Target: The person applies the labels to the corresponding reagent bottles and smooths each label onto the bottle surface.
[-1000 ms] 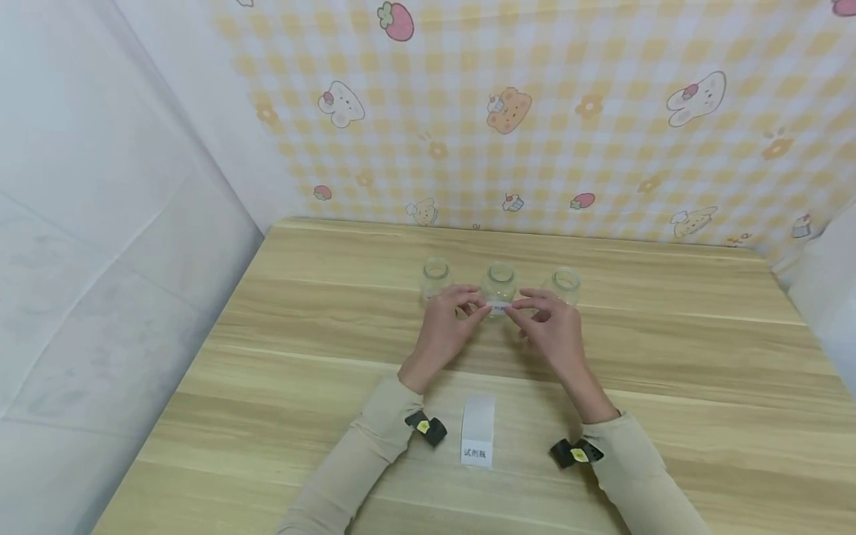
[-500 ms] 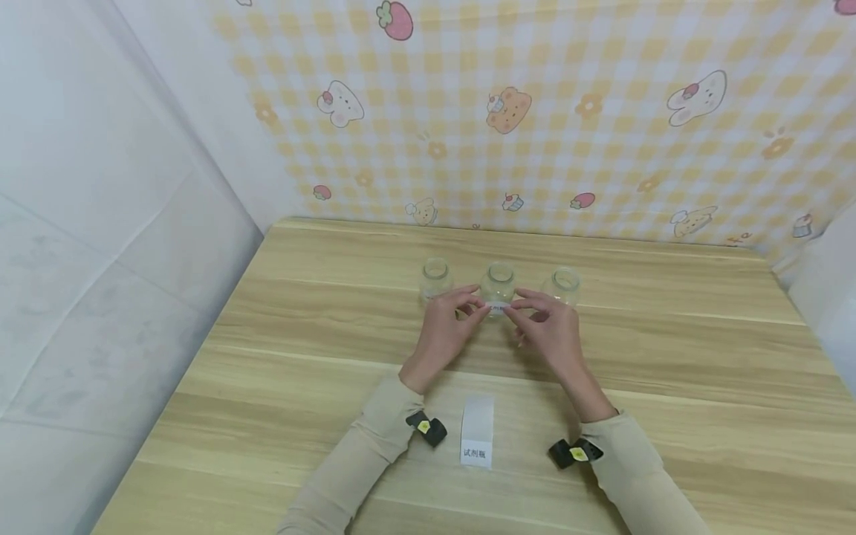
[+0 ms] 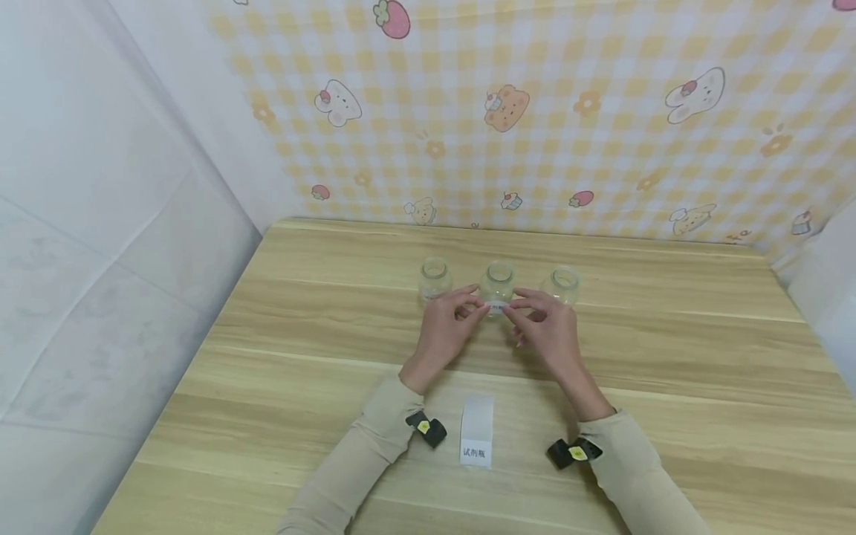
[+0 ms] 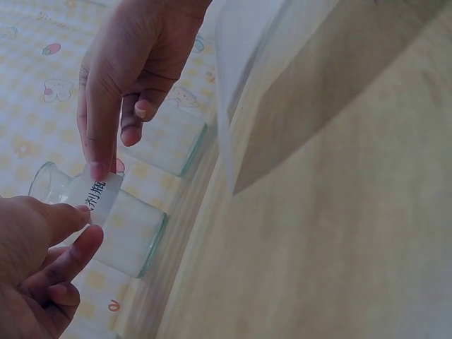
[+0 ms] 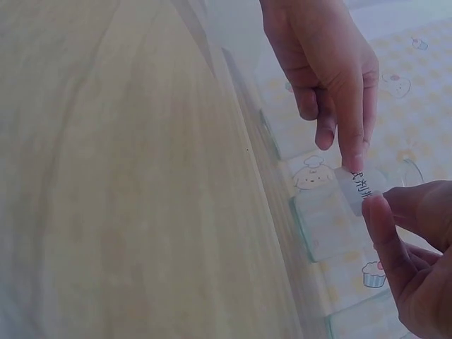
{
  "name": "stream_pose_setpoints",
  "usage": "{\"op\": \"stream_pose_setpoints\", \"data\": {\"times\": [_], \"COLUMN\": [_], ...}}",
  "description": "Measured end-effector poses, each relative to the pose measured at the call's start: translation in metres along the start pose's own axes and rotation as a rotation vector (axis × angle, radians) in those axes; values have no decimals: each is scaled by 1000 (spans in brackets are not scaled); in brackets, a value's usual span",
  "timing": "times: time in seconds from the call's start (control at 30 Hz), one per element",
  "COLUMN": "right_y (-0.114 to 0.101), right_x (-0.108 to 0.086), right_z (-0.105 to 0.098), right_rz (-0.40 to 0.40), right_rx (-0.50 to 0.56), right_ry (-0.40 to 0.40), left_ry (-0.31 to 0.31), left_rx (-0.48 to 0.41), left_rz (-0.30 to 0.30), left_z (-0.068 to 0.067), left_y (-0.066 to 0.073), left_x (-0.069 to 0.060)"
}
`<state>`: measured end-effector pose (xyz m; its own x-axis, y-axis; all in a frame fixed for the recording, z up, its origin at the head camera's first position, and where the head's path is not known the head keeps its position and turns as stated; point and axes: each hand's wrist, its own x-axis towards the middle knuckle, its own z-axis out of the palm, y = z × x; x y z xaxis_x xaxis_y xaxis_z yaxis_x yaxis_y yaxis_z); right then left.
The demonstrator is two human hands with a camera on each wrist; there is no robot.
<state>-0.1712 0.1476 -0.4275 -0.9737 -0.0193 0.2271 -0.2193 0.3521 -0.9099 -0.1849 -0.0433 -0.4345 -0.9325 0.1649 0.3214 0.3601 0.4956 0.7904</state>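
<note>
A small white label (image 3: 495,307) with printed black characters is stretched level between my two hands, in front of the middle glass jar (image 3: 498,276). My left hand (image 3: 443,331) pinches its left end between thumb and forefinger. At the other end, the thumb and forefinger of my right hand (image 3: 553,331) pinch it likewise. Both wrist views show the label (image 4: 102,198) overlapping the jar's side; whether it touches the glass I cannot tell. One more clear jar (image 3: 435,278) stands to the left and another (image 3: 563,284) to the right, each partly hidden by a hand.
A white strip (image 3: 478,420) bearing one printed label at its near end lies on the wooden table (image 3: 281,416) between my forearms. Behind the table hangs a yellow checked cloth (image 3: 428,96), and a pale wall covering (image 3: 100,260) rises at the left.
</note>
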Motion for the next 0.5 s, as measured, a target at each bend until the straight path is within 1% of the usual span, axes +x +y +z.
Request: {"op": "stream_pose_setpoints", "data": {"times": [0.23,0.5], "right_y": [-2,-3], "right_x": [-1,0], "right_z": [0,-1], "right_rz": [0,18], "right_rx": [-23,-42], "right_ry": [-1,-7], "left_ry": [-2,-10], "left_rx": [-13,-26], "left_rz": [12,-8], "left_z": [-1,-2], "left_y": [1,2], "left_x": [0,-1]}}
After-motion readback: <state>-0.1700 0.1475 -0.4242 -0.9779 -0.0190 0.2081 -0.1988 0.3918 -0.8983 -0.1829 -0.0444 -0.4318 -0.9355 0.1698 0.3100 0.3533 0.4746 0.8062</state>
